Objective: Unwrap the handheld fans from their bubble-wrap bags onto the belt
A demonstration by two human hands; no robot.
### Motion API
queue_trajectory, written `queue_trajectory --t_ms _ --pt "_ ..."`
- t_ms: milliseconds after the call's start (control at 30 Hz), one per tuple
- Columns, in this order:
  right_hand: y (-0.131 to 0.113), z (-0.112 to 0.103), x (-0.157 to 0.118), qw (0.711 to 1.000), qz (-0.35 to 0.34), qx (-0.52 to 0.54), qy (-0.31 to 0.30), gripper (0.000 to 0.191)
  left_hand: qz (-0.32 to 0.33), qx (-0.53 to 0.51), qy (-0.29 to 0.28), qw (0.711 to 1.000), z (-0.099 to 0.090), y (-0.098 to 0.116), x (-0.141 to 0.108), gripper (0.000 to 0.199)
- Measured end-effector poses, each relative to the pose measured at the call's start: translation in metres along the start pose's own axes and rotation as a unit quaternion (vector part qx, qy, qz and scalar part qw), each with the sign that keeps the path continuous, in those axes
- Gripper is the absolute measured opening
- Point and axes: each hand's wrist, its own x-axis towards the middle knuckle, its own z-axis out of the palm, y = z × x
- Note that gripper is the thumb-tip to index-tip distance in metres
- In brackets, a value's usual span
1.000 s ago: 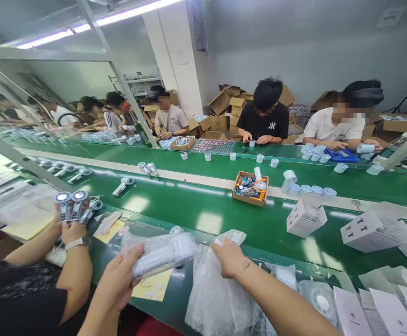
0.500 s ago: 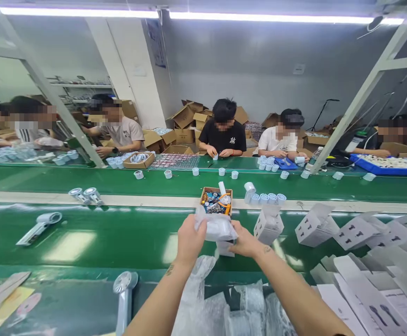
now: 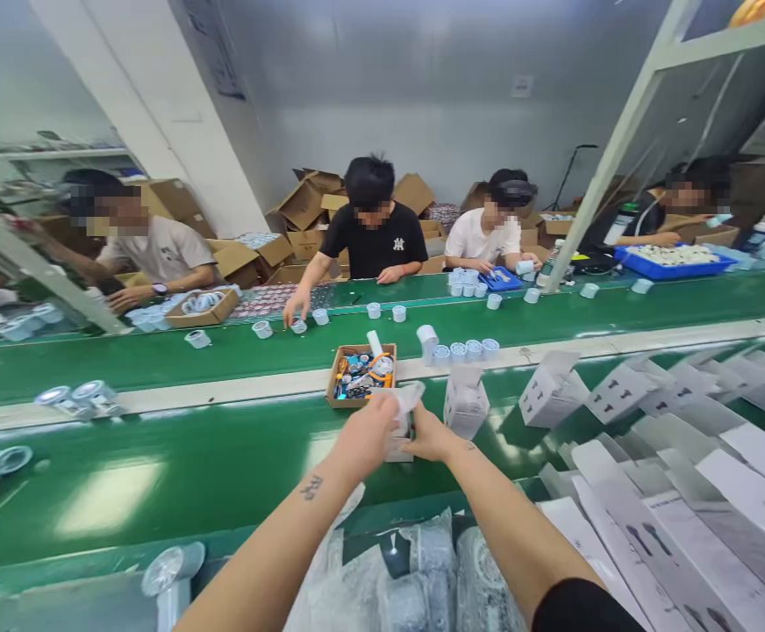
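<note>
My left hand (image 3: 370, 432) is closed around a clear plastic-wrapped item (image 3: 411, 397), tilted over a small white box (image 3: 398, 451). My fingers hide much of both, so I cannot tell how far the item is inside the box. On the other side, my right hand (image 3: 430, 434) grips the box at its right edge. Just beyond my hands lies a cardboard tray (image 3: 333, 397) full of small coloured parts. A printed white box (image 3: 467, 405) stands upright to the right of my right hand. Below my forearms are several bubble-wrapped pieces (image 3: 415, 579).
Flattened white cartons (image 3: 672, 527) pile up at the right, with a row of printed boxes (image 3: 554, 391) behind them. An unwrapped grey-white handheld device (image 3: 173, 570) lies front left. Across the green conveyor (image 3: 225, 474), co-workers sit at a second belt with small white cups (image 3: 374, 310).
My view has swung right. The wrapped item has gone from level between both hands to tilted at the white box. A co-worker in black has reached out to a cup on the far belt.
</note>
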Motion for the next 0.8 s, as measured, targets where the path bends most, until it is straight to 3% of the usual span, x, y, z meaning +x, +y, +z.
queue_trajectory --t_ms 67,133,267,333,400,467,533,600,667,733,800 --pt "-0.003 -0.006 0.007 1.000 0.014 -0.010 -0.025 0.080 -0.034 0.057 -0.048 0.997 0.005 -0.006 0.006 0.023" --pt "-0.011 -0.016 0.013 0.998 0.024 -0.027 -0.055 0.081 -0.019 0.087 -0.077 0.993 0.012 -0.008 0.011 0.022" --pt "-0.029 -0.063 -0.002 0.991 0.062 -0.090 -0.075 0.092 0.021 0.142 -0.060 0.988 0.023 -0.005 0.017 0.034" --pt "-0.034 -0.094 -0.032 0.981 0.111 -0.138 -0.073 0.081 0.011 0.168 -0.044 0.985 0.024 -0.001 0.019 0.034" --pt "-0.035 -0.120 -0.073 0.959 0.190 -0.196 -0.079 0.051 -0.011 0.169 -0.028 0.985 0.022 0.004 0.017 0.030" --pt "-0.033 -0.131 -0.116 0.925 0.268 -0.254 -0.088 0.047 -0.020 0.163 -0.004 0.986 0.021 0.014 0.007 0.028" --pt "-0.031 -0.127 -0.151 0.893 0.323 -0.298 -0.099 0.043 -0.026 0.114 0.003 0.993 0.027 0.031 -0.015 0.028" --pt "-0.030 -0.117 -0.174 0.872 0.350 -0.323 -0.110 0.032 -0.044 0.006 -0.049 0.998 0.045 0.057 -0.046 0.036" --pt "-0.032 -0.111 -0.185 0.867 0.354 -0.330 -0.118 0.016 -0.063 -0.115 -0.136 0.982 0.073 0.088 -0.078 0.038" --pt "-0.035 -0.110 -0.190 0.872 0.344 -0.327 -0.124 0.008 -0.063 -0.178 -0.164 0.968 0.108 0.121 -0.103 0.036" --pt "-0.038 -0.112 -0.193 0.877 0.335 -0.323 -0.120 0.008 -0.073 -0.212 -0.165 0.961 0.142 0.150 -0.116 0.059"
